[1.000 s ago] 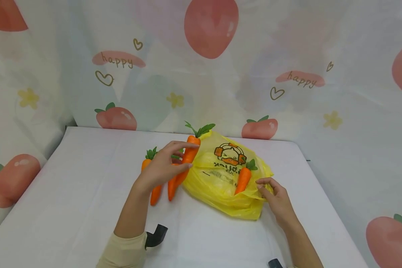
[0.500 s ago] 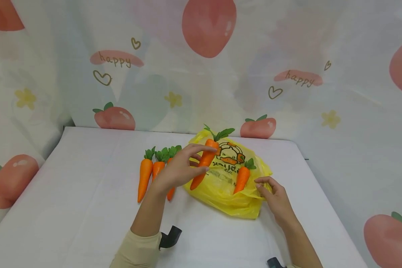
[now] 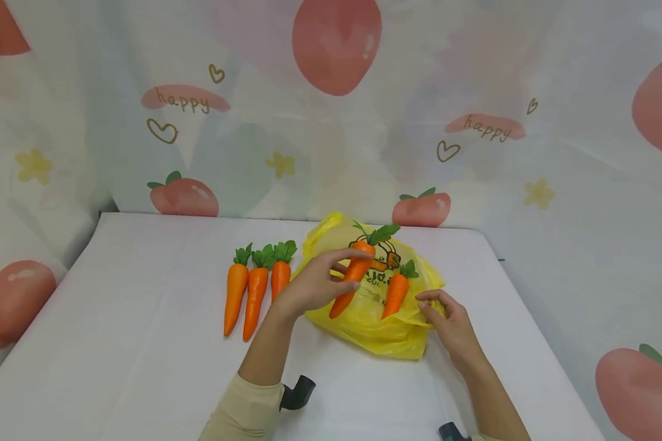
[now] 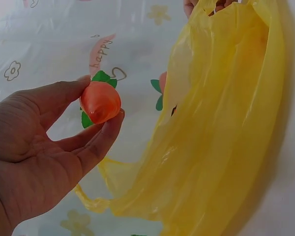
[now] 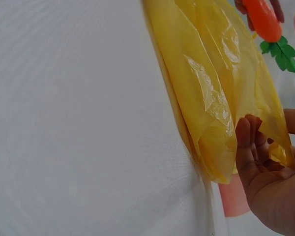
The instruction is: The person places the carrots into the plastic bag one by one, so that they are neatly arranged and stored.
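Between thumb and fingers my left hand (image 3: 317,285) holds an orange carrot (image 3: 355,269) with green leaves, tilted above a yellow plastic bag (image 3: 375,343). In the left wrist view the held carrot (image 4: 101,102) shows its tip toward the camera. My right hand (image 3: 451,324) pinches the bag's right edge near its opening; the right wrist view shows the fingers of that hand (image 5: 270,182) around the yellow plastic. A second carrot (image 3: 396,295) lies at the bag, its lower end hidden behind the front layer of plastic.
Left of the bag, three more carrots lie side by side on the white table (image 3: 143,318): a left one (image 3: 235,297), a middle one (image 3: 255,300) and a right one (image 3: 280,277), partly covered by my left arm. A printed cloth (image 3: 243,147) hangs behind.
My left hand has moved right with the carrot, from beside the other carrots to over the bag. The three lying carrots have come into fuller view. My right hand keeps its hold.
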A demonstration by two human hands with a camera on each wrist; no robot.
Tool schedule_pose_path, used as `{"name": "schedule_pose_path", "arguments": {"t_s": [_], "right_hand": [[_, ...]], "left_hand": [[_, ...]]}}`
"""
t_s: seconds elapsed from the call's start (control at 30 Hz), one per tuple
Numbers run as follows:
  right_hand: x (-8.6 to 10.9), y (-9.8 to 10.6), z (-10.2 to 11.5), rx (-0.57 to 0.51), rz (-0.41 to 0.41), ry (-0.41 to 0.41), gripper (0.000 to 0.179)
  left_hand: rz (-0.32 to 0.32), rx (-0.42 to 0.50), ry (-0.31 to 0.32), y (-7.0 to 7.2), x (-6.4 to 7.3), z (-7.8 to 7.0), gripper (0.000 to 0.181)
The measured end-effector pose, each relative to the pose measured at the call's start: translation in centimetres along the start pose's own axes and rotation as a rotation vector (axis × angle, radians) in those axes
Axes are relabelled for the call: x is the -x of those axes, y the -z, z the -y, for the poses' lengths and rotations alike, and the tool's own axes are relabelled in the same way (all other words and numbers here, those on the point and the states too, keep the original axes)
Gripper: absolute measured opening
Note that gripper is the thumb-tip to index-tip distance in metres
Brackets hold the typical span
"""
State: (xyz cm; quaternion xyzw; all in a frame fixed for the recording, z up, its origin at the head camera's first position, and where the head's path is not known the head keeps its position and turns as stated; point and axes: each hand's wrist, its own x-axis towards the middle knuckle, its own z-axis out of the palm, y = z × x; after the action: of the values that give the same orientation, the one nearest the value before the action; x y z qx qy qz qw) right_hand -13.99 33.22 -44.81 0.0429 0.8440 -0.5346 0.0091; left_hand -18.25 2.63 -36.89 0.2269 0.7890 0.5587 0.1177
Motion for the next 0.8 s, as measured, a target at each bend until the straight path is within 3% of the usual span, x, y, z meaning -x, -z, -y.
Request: {"name": "schedule_pose_path", "arguments": {"t_s": [0.27,0.8], "right_hand": [[0.0,-0.1,0.0,-0.001,0.002,0.0,0.027],[0.2,0.0,0.2,-0.023,0.012,0.009,0.028]], "left_hand": [[0.013,0.013,-0.009,-1.3,-1.5,0.8,0.047],[-0.008,0.111,0.059,-4.3,-3.9,2.9,0.045]]}}
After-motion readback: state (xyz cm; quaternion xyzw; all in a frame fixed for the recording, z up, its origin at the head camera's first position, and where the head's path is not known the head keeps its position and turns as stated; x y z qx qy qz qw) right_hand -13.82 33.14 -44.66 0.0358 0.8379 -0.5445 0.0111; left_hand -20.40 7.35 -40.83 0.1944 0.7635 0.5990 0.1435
